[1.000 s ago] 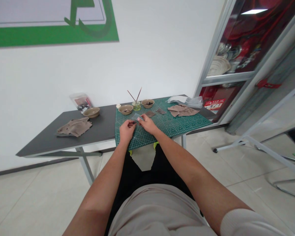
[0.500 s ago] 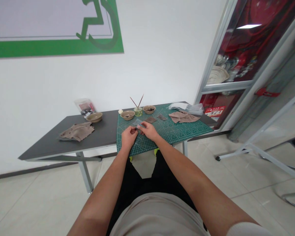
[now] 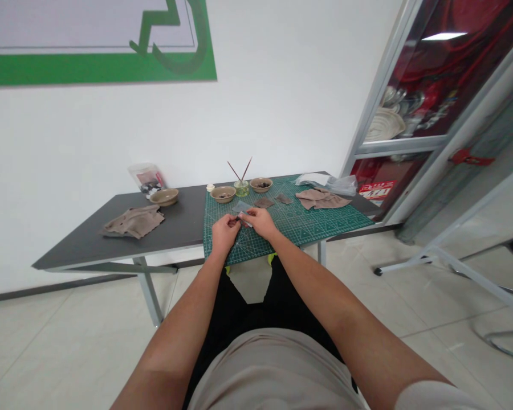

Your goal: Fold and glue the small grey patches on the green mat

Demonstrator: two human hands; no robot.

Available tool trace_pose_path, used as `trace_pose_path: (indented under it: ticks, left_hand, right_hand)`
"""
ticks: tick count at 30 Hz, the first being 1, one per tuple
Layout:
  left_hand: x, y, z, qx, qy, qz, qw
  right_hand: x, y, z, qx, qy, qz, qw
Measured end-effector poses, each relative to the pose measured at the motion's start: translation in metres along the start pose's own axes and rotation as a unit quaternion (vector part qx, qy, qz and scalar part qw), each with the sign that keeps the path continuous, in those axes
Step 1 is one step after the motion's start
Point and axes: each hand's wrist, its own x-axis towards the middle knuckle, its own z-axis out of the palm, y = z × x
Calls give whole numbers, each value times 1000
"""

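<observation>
Over the near part of a green cutting mat (image 3: 325,219), both hands are close together with bent, pinching fingers. My left hand (image 3: 223,233) is closed on one side of a small pale-and-dark piece (image 3: 245,221), too small to name. My right hand (image 3: 260,222) grips the same piece from the other side, thumb toward the left hand. Fingers hide most of it. Just beyond them a flat grey-blue square (image 3: 240,206) lies on the mat. To its right are a brown square (image 3: 264,203) and a darker square (image 3: 284,198).
Behind the hands stand a bowl (image 3: 223,194), a glass jar (image 3: 241,189) holding two thin sticks, and another bowl (image 3: 260,184) with dark bits. Brown cloths lie right (image 3: 320,199) and left (image 3: 134,222). A third bowl (image 3: 165,197) and clear tub (image 3: 146,179) stand left.
The right fingers have drawn in closer to the left ones. The grey-blue square now shows apart from the fingertips, and a pale edge shows between them. The view has tilted slightly.
</observation>
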Motion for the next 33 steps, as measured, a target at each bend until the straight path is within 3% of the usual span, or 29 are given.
trace_pose_path:
  ticks: [5,13,17,21,28,33]
  left_hand:
    - [1,-1,0,-20,1,-23,1000]
    - [3,-6,2,-47,-9,-23,999]
    - [3,-7,3,-42,-3,-38,998]
    - [2,-6,2,-37,-23,-16,999]
    - [1,-1,0,-49,-14,-33,998]
    - [0,0,0,-29,-26,-4,999]
  right_hand:
    - [4,4,-1,-21,-19,6,1000]
    - [7,12,5,17,16,13,1000]
    - [8,13,4,34,-7,18,999]
    - [8,12,5,62,4,48,997]
    - [10,15,4,75,-9,45,996]
    - [10,15,4,43,3,38,998]
